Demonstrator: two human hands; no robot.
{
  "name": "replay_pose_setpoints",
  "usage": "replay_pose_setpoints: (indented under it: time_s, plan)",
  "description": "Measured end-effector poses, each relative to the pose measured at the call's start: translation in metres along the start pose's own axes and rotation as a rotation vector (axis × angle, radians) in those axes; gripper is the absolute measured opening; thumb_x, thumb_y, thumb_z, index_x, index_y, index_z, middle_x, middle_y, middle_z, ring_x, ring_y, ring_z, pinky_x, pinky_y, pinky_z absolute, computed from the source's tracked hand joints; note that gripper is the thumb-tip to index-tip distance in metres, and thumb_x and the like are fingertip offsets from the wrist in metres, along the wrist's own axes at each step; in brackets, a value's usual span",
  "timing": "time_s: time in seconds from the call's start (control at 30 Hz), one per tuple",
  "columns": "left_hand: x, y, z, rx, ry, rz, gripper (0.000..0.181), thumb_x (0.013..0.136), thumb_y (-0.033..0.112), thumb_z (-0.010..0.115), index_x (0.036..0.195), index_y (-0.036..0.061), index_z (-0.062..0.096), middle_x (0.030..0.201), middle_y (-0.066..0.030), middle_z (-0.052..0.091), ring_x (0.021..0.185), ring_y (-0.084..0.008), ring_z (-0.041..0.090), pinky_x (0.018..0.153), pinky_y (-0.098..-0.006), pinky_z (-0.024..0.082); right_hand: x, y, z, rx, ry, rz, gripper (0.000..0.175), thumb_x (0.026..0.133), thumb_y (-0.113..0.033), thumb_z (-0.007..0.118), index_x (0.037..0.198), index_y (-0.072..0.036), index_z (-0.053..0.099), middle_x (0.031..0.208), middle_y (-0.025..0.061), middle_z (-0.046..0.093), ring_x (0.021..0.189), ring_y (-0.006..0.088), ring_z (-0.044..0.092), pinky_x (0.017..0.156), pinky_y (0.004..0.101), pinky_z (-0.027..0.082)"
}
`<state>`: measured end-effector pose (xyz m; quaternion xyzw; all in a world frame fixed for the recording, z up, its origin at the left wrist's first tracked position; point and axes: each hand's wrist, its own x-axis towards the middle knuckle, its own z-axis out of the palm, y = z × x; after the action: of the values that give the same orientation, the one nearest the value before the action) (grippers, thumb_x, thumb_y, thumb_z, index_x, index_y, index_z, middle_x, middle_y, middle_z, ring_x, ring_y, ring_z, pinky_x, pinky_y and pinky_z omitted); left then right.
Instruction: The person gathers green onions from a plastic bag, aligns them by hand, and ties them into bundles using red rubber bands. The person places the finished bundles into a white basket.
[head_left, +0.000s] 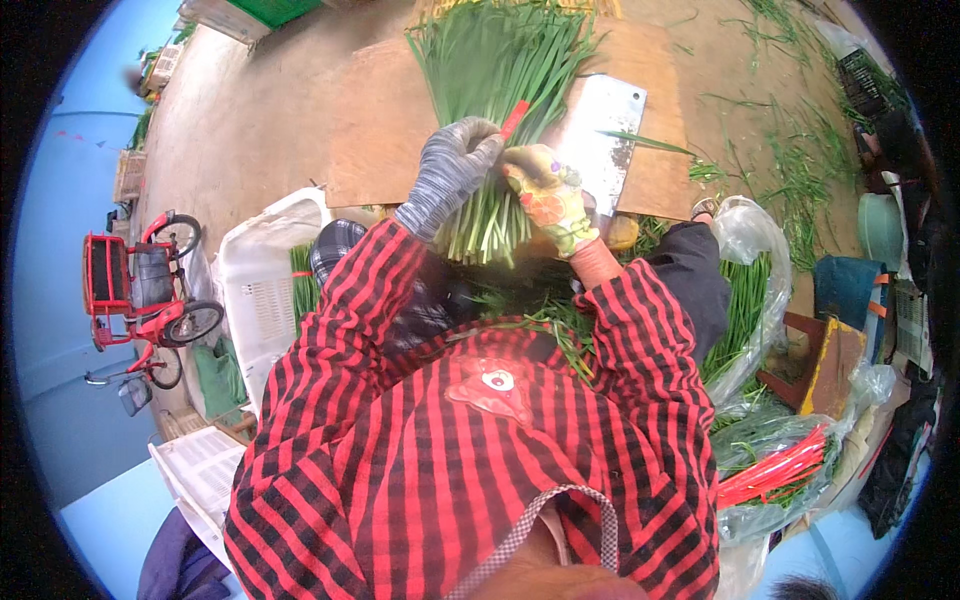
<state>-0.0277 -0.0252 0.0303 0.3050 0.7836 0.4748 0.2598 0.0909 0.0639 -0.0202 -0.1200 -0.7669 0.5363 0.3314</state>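
Note:
A thick bunch of garlic chives (502, 67) lies over a wooden board (375, 127), its pale cut stalks pointing towards me. My left hand (459, 165), in a grey knit glove, grips the bunch around its left side. A red tie strip (514, 120) sticks up by the left thumb. My right hand (547, 196), in a yellow fruit-print glove, presses curled fingers against the right side of the bunch, close to the left thumb. What those fingertips pinch is hidden. Beside the right hand, a broad cleaver (606, 135) rests on the board, a loose leaf across its blade.
A white plastic crate (259, 289) with tied chives (304, 281) stands at my left. On my right are bagged chives (739, 300) and a bundle of red strips (776, 469) in clear plastic. Loose leaves litter the floor (795, 172). A red tricycle (142, 277) is farther left.

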Motion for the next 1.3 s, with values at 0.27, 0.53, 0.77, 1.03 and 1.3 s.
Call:
replay_pose_setpoints:
  time_s: [0.27, 0.53, 0.77, 1.03, 1.3]
  plan:
    - [0.0, -0.023, -0.003, 0.251, -0.048, 0.157, 0.019, 0.08, 0.015, 0.066, 0.095, 0.0034, 0.065, 0.085, -0.0093, 0.064, 0.077, -0.0172, 0.064, 0.072, -0.0296, 0.05, -0.009, -0.003, 0.011, 0.318, 0.052, 0.144, 0.015, 0.082, -0.007, 0.062, 0.096, -0.008, 0.064, 0.085, 0.0084, 0.061, 0.081, 0.0238, 0.059, 0.072, 0.0331, 0.047]
    - [-0.008, -0.018, -0.002, 0.477, -0.027, 0.28, 0.023, 0.075, 0.019, 0.069, 0.089, 0.0014, 0.061, 0.078, -0.0143, 0.057, 0.072, -0.0305, 0.06, 0.065, -0.0366, 0.049, 0.001, -0.014, 0.01, 0.829, 0.17, 0.413, 0.014, 0.085, -0.006, 0.062, 0.098, -0.001, 0.063, 0.092, 0.0059, 0.066, 0.081, 0.009, 0.059, 0.072, 0.0244, 0.048]
    - [-0.015, -0.012, -0.01, 0.463, -0.086, 0.285, 0.036, 0.071, 0.027, 0.072, 0.091, 0.0009, 0.057, 0.082, -0.0157, 0.056, 0.075, -0.0311, 0.059, 0.067, -0.0376, 0.048, 0.011, -0.028, -0.002, -0.224, -0.011, -0.094, 0.014, 0.081, -0.012, 0.062, 0.094, -0.008, 0.066, 0.085, 0.0083, 0.065, 0.08, 0.0232, 0.062, 0.072, 0.0338, 0.049]
    - [-0.017, -0.02, 0.0, 0.258, 0.02, 0.214, 0.025, 0.066, 0.012, 0.072, 0.086, 0.0031, 0.061, 0.076, -0.009, 0.057, 0.071, -0.0185, 0.059, 0.065, -0.0301, 0.048, 0.007, -0.027, 0.005, -0.359, -0.053, -0.14, 0.014, 0.08, -0.019, 0.06, 0.092, -0.014, 0.065, 0.08, 0.0074, 0.061, 0.079, 0.0267, 0.06, 0.067, 0.0364, 0.048]
    - [-0.02, -0.027, 0.001, 0.249, 0.107, 0.313, 0.022, 0.062, 0.009, 0.072, 0.084, 0.0108, 0.068, 0.076, -0.0069, 0.058, 0.068, -0.021, 0.059, 0.063, -0.031, 0.048, 0.007, -0.038, 0.001, -0.216, -0.042, -0.122, 0.015, 0.08, -0.016, 0.059, 0.092, -0.014, 0.067, 0.081, 0.0078, 0.063, 0.079, 0.027, 0.06, 0.068, 0.0356, 0.048]
